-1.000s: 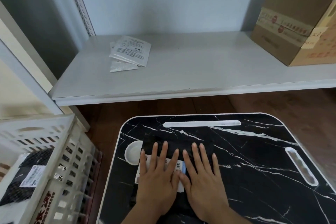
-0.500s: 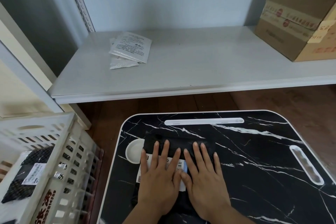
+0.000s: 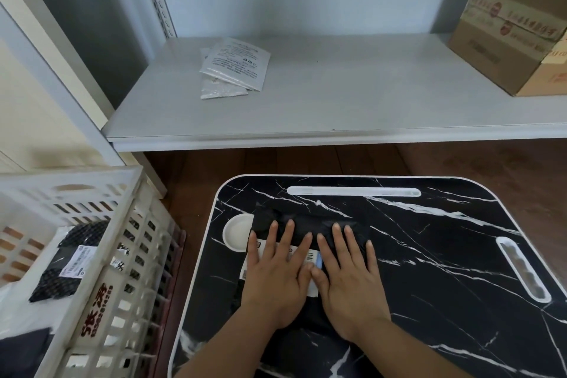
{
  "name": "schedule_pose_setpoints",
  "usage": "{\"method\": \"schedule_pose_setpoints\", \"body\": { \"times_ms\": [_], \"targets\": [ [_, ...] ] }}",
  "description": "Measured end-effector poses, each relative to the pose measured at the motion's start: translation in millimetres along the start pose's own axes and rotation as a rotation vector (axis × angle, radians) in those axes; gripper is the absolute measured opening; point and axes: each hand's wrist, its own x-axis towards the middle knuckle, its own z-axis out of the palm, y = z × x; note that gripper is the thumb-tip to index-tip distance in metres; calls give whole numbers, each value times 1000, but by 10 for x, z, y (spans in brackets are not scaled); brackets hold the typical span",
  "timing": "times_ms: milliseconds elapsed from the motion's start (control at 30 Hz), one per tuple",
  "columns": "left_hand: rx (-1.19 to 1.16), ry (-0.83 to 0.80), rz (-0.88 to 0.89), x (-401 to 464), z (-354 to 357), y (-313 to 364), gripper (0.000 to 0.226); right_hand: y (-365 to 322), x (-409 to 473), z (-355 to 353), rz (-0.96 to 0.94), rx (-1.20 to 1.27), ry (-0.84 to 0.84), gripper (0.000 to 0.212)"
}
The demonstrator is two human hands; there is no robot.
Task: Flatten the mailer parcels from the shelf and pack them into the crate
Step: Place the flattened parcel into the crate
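Both hands, left (image 3: 276, 279) and right (image 3: 346, 282), press flat-fingered, gripping nothing, on the soft, light mailer (image 3: 306, 219) at lower centre; lift by its edges.

Both hands cover most of the shipping label (image 3: 310, 256), its print perhaps unreadable.

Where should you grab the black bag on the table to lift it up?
Probably by its far short edge. The black mailer lies flat on the marble table with the left hand and right hand pressing its near half. It is thin and floppy, so slide fingers under that free far edge and pinch from above, thumb on top.
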Motion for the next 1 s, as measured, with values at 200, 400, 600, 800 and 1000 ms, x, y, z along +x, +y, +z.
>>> {"method": "schedule_pose_setpoints", "body": {
  "times_ms": [200,400,600,800,1000],
  "targets": [
    [-73,71,35,-24,-106,-13,56,15,92,-213,31,53,-1,94],
    [-41,109,5,110,-278,-60,64,114,267,-321,34,82,-87,100],
    [-42,60,-4,147,-129,-27,56,99,230,-94,38,114,-29,72],
    [-64,65,-15,176,-109,-2,55,129,249,-36,68,54,-14,54],
    [-87,58,-13,186,-101,-16,58,142,248,-5,41,92,-15,67]
  ]
}}
